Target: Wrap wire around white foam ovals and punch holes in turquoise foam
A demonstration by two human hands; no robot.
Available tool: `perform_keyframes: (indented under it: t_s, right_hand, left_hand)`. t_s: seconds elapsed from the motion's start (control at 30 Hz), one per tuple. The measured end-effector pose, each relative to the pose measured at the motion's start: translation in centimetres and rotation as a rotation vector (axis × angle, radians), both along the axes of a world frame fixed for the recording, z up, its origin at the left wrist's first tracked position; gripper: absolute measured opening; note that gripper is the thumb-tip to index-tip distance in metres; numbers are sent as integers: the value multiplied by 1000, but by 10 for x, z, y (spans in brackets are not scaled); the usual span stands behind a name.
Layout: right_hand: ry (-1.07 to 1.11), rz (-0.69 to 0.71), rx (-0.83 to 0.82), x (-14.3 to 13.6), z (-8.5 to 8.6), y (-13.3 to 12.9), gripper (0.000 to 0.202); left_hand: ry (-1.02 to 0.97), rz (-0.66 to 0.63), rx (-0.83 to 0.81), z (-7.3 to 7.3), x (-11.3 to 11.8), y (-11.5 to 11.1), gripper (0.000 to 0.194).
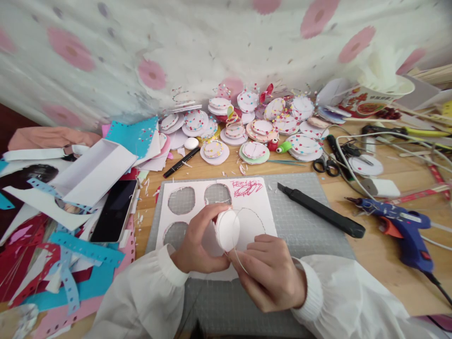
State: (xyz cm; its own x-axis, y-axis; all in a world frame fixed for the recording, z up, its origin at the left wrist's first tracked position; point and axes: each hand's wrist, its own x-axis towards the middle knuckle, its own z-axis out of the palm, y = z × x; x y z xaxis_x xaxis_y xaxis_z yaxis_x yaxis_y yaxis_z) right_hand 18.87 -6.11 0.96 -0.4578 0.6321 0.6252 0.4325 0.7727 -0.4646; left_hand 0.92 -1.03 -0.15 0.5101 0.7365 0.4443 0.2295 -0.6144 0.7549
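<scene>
My left hand (199,242) is closed around the edge of a small white paper disc (228,230), which looks thick or layered and is tilted up on its side. With fingers pinched, my right hand (271,273) grips a thin string or wire (243,262) that curves in a loop beside and across the disc. Whether the strand is fixed to the disc I cannot tell. Below both hands, a white sheet (198,221) with several round holes and a red scribble lies on a grey cutting mat (300,186).
A black utility knife (321,212) lies on the mat's right. Further right are a blue glue gun (399,221), scissors (325,166) and a white cable. Decorated paper discs (263,129) line the back. Paper scraps (84,263) and a phone (115,211) cover the left.
</scene>
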Motion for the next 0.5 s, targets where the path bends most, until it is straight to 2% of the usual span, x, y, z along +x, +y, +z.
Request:
perform_keyframes:
  t_s: [0.5]
  right_hand:
    - [37, -19, -16, 0, 0, 0, 16]
  left_hand:
    - [36, -17, 37, 2, 0, 1, 78]
